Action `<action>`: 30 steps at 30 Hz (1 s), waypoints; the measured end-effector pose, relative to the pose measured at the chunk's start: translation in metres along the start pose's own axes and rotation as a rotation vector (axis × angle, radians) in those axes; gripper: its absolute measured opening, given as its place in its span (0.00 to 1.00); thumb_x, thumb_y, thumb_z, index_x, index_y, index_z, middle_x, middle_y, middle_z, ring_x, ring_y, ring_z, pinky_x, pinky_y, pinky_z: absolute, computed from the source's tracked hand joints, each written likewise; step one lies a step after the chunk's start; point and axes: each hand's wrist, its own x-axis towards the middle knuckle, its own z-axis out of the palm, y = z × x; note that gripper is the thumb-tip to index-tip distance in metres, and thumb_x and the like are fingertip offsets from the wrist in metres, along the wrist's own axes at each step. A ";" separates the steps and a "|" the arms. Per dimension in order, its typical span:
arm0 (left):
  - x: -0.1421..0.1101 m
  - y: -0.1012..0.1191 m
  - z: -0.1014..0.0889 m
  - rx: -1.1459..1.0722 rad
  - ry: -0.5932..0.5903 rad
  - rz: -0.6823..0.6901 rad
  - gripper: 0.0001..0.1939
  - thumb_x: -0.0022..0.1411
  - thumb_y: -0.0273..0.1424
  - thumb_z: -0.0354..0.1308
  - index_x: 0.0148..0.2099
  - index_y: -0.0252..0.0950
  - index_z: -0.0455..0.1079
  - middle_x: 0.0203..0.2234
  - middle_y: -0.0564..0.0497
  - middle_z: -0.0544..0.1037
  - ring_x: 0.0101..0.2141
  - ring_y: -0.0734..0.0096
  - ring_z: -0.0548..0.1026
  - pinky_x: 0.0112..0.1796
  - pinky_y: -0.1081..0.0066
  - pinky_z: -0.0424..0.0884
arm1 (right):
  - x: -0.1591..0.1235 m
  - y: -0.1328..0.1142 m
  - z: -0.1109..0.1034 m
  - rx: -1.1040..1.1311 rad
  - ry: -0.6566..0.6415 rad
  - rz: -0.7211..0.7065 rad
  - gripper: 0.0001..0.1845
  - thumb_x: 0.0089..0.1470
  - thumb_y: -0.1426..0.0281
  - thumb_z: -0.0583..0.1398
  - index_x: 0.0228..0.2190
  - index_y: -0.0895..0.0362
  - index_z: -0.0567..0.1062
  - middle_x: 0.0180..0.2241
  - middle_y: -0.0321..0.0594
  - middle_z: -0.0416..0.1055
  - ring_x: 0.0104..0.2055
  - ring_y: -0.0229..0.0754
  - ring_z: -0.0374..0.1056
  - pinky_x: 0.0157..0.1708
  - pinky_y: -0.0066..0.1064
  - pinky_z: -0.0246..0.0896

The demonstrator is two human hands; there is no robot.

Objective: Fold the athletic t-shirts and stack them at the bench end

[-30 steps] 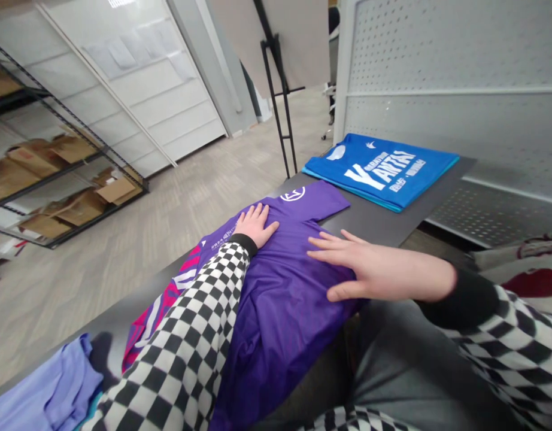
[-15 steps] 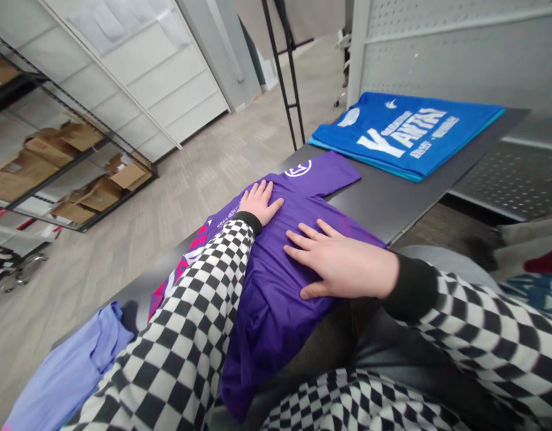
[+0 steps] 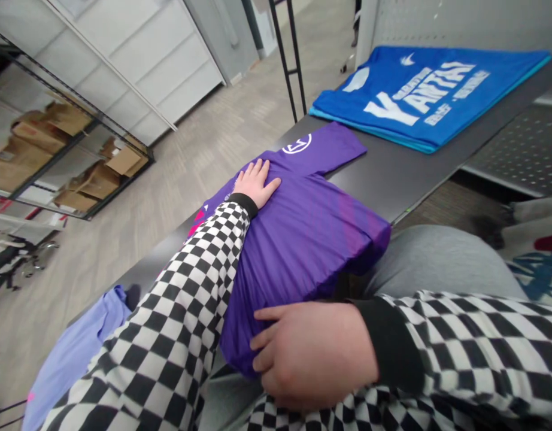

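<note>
A purple T-shirt (image 3: 298, 239) lies folded on a dark table (image 3: 393, 179), with a white round logo on its sleeve. My left hand (image 3: 257, 183) rests flat on the shirt's far part, fingers spread. My right hand (image 3: 309, 353) is at the shirt's near edge, its fingers curled against the bunched fabric. The checked sleeve of my left arm (image 3: 177, 305) covers the shirt's pink-printed side. A folded blue T-shirt (image 3: 419, 90) with white lettering lies farther along the table, apart from both hands.
A lavender cloth (image 3: 73, 353) lies at the table's left end. Metal shelves (image 3: 55, 155) hold cardboard boxes beyond the table, over a carpeted floor (image 3: 199, 161). A perforated panel (image 3: 518, 149) stands right, a black stand (image 3: 287, 60) ahead, and my grey-clad knee (image 3: 437, 257) below the table edge.
My right hand has moved from the top of the purple shirt to its near edge, where the fabric now looks bunched. My left hand stays in place, and the view has tilted slightly.
</note>
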 end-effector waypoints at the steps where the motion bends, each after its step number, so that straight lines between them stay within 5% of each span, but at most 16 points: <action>1: 0.000 0.000 0.000 -0.002 0.000 0.000 0.45 0.79 0.59 0.42 0.86 0.43 0.46 0.84 0.49 0.46 0.82 0.51 0.46 0.78 0.45 0.44 | 0.003 -0.001 -0.001 -0.025 0.023 0.015 0.14 0.75 0.62 0.60 0.39 0.49 0.84 0.50 0.36 0.86 0.59 0.47 0.77 0.74 0.49 0.56; 5: 0.000 0.001 -0.001 0.019 -0.006 -0.001 0.45 0.79 0.59 0.42 0.86 0.42 0.45 0.84 0.47 0.46 0.82 0.50 0.46 0.78 0.46 0.45 | 0.009 -0.007 0.015 -0.120 0.075 0.091 0.10 0.70 0.64 0.63 0.41 0.51 0.85 0.59 0.42 0.82 0.65 0.56 0.74 0.69 0.53 0.61; 8: 0.000 0.001 -0.001 0.028 -0.003 0.000 0.44 0.79 0.58 0.41 0.86 0.42 0.46 0.84 0.48 0.46 0.82 0.50 0.46 0.78 0.46 0.46 | 0.011 -0.012 0.014 0.047 -0.017 -0.132 0.08 0.69 0.62 0.65 0.36 0.45 0.84 0.56 0.27 0.84 0.62 0.47 0.76 0.65 0.46 0.66; 10: 0.000 0.000 0.000 0.031 0.001 0.003 0.44 0.79 0.58 0.42 0.86 0.43 0.45 0.84 0.48 0.46 0.82 0.50 0.46 0.77 0.45 0.46 | 0.012 -0.005 -0.006 0.118 -0.026 -0.183 0.11 0.74 0.63 0.62 0.38 0.45 0.83 0.51 0.26 0.86 0.56 0.41 0.79 0.63 0.42 0.67; 12: 0.000 -0.001 0.000 0.031 0.003 0.005 0.44 0.79 0.58 0.42 0.86 0.44 0.45 0.84 0.49 0.46 0.82 0.50 0.46 0.77 0.44 0.46 | 0.009 0.016 -0.036 0.050 0.029 -0.028 0.14 0.76 0.65 0.59 0.40 0.49 0.83 0.47 0.34 0.86 0.52 0.43 0.79 0.64 0.43 0.65; 15: -0.001 -0.002 0.001 0.015 -0.005 0.008 0.44 0.79 0.58 0.42 0.86 0.43 0.45 0.84 0.49 0.45 0.82 0.51 0.45 0.77 0.44 0.45 | -0.011 0.071 -0.079 -0.101 0.163 0.415 0.14 0.75 0.67 0.58 0.44 0.55 0.84 0.47 0.46 0.86 0.49 0.49 0.79 0.62 0.48 0.66; 20: -0.002 -0.001 0.001 -0.008 0.003 -0.003 0.43 0.79 0.57 0.43 0.86 0.43 0.46 0.84 0.49 0.46 0.82 0.53 0.45 0.78 0.46 0.44 | -0.067 0.158 -0.089 -0.262 0.243 0.961 0.28 0.73 0.57 0.60 0.66 0.57 0.77 0.71 0.53 0.71 0.73 0.67 0.65 0.74 0.62 0.52; 24: -0.003 -0.001 0.000 -0.024 0.007 0.005 0.43 0.79 0.56 0.44 0.86 0.42 0.47 0.83 0.47 0.46 0.82 0.52 0.45 0.78 0.45 0.44 | -0.080 0.174 -0.070 -0.270 0.159 1.067 0.42 0.71 0.43 0.58 0.75 0.54 0.68 0.79 0.50 0.58 0.81 0.72 0.48 0.79 0.68 0.36; 30: -0.002 -0.004 0.001 -0.010 0.002 0.016 0.42 0.80 0.53 0.45 0.86 0.39 0.48 0.83 0.44 0.46 0.82 0.49 0.45 0.78 0.43 0.45 | -0.072 0.160 -0.068 -0.339 0.129 1.082 0.47 0.71 0.40 0.54 0.76 0.57 0.65 0.80 0.54 0.53 0.82 0.70 0.48 0.79 0.66 0.39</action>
